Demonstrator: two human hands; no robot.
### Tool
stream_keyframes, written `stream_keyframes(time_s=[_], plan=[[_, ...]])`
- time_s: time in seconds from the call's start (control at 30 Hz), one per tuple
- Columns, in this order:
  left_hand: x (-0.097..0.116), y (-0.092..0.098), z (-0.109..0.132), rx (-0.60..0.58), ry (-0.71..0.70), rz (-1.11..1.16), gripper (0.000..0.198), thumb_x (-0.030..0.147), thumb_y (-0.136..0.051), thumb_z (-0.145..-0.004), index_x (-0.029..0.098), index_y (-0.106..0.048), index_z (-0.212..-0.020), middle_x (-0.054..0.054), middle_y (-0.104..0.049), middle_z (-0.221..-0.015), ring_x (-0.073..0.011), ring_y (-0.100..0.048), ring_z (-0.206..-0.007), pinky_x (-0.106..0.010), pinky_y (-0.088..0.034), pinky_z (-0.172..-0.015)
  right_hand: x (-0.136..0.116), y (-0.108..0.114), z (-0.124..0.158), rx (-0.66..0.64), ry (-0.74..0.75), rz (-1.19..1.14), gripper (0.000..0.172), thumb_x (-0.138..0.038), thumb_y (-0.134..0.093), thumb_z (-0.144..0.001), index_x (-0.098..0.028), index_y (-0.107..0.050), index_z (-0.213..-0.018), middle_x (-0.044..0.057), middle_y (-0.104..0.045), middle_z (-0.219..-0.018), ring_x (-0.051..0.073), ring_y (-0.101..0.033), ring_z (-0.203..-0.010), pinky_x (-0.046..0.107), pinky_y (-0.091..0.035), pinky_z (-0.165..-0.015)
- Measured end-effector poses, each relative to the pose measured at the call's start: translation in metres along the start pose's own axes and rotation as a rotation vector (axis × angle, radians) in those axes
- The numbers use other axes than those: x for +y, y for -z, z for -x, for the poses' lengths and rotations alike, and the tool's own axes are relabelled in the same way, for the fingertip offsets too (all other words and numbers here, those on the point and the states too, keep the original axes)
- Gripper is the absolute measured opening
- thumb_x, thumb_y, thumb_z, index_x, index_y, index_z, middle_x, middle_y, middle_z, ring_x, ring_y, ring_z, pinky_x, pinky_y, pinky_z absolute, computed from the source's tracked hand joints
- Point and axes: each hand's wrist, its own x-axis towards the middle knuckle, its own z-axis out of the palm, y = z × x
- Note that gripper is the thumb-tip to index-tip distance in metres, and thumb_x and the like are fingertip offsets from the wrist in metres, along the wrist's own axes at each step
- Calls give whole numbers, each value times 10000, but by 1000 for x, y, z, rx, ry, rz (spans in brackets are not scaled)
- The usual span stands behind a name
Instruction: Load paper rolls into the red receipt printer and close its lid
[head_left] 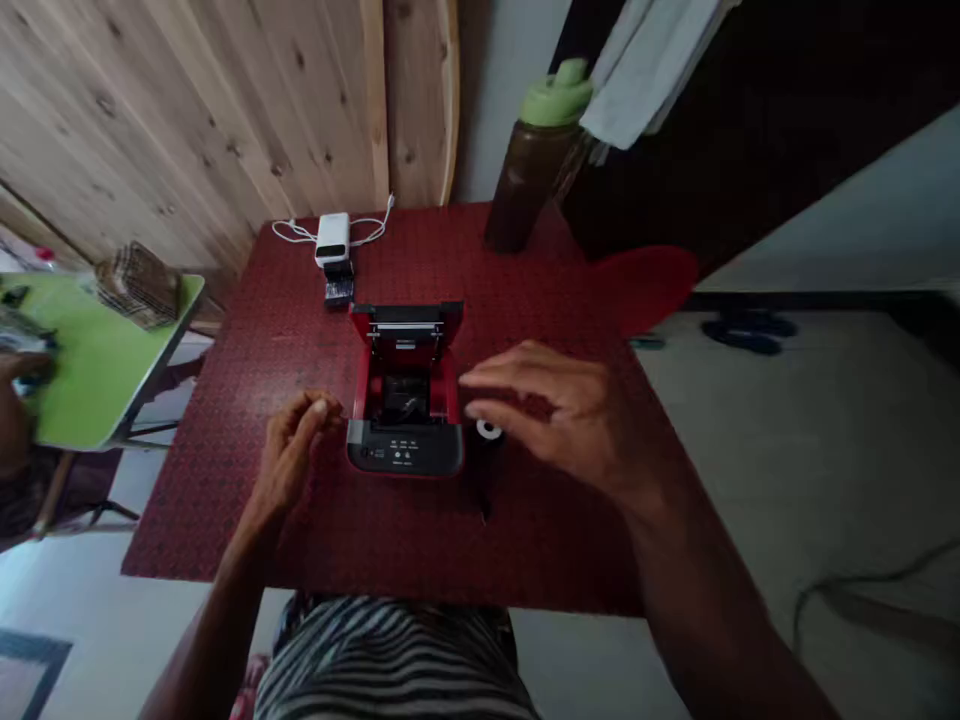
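Note:
A small red and grey printer (406, 400) stands on the red tablecloth (300, 330) with its lid tipped open toward the back. My left hand (292, 455) rests at the printer's left side, fingers curled loosely with nothing visible in them. My right hand (559, 410) hovers at the printer's right side, fingers stretched out toward the open compartment, slightly blurred. A small white roll (489, 431) lies on the cloth just below my right fingers.
A white power bank (332, 237) with a white cable and a small dark device (338, 283) lie at the table's back. A brown bottle with a green lid (534, 160) stands back right. A green side table (90, 360) with a basket is left; another person's hand (22, 375) is there.

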Motion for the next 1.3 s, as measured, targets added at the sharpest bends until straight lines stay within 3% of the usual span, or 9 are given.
stream_keyframes(time_s=[0.1, 0.2, 0.4, 0.53, 0.73, 0.9, 1.07, 1.3], plan=[[-2, -3, -31, 38, -3, 34, 523, 725, -826, -940, 208, -778, -998, -64, -774, -1032, -215, -729, -900, -344, -591, -856, -9, -18, 4, -54, 58, 82, 259, -192, -810, -1083, -155, -811, -1339, 117, -896, -1280, 248, -839, -1121, 455, -655, -1110], [1, -8, -60, 57, -85, 47, 512, 713, -834, -945, 230, -796, -1110, -88, -802, -1188, -239, -758, -993, -358, -606, -881, -15, -32, -1, -112, 61, 200, 280, -184, -779, -1099, -148, -808, -1375, 136, -876, -1354, 263, -814, -1141, 469, -661, -1111], [21, -22, -91, -72, -305, 16, 434, 623, -790, -1051, 265, -849, -1289, -83, -844, -1241, -268, -773, -1146, -395, -603, -1023, -15, -47, -17, -290, 16, 280, 106, -171, -806, -1080, -168, -853, -1175, 64, -886, -1078, 246, -744, -962, 396, -671, -881], [29, -32, -93, -173, -315, 24, 372, 577, -809, -1062, 269, -865, -1264, -53, -845, -1137, -227, -769, -1033, -360, -604, -967, -15, -53, -15, -268, 23, 297, 157, -84, -724, -1104, -167, -846, -1050, 36, -833, -934, 218, -702, -872, 375, -639, -833], [28, -34, -94, -134, -355, 64, 407, 620, -757, -1092, 265, -870, -1256, -45, -808, -1014, -215, -727, -931, -354, -600, -892, -32, -58, -6, -115, 11, 344, 210, -24, -671, -1101, -148, -827, -1039, 63, -832, -974, 200, -708, -850, 361, -633, -774], [33, -32, -91, -126, -401, 59, 356, 575, -723, -1129, 259, -886, -1108, -52, -837, -1012, -225, -755, -955, -374, -609, -923, -52, -57, 1, -3, -42, 302, 141, -62, -707, -1110, -147, -820, -1104, 79, -852, -1004, 193, -750, -866, 351, -654, -795], [34, -28, -86, -146, -451, 72, 314, 526, -761, -1122, 269, -885, -991, -68, -864, -1115, -245, -801, -1091, -407, -620, -1025, -56, -65, 8, 33, 74, 502, 134, -21, -748, -1069, -126, -831, -1076, 85, -857, -963, 195, -741, -815, 352, -621, -741], [24, -12, -61, -208, -481, -45, 158, 402, -789, -1117, 287, -887, -1071, -65, -830, -1268, -245, -783, -1230, -426, -606, -1104, -61, -67, 17, 70, 130, 625, 180, -42, -669, -1120, -104, -838, -1128, 92, -859, -967, 211, -744, -876, 354, -621, -796]])
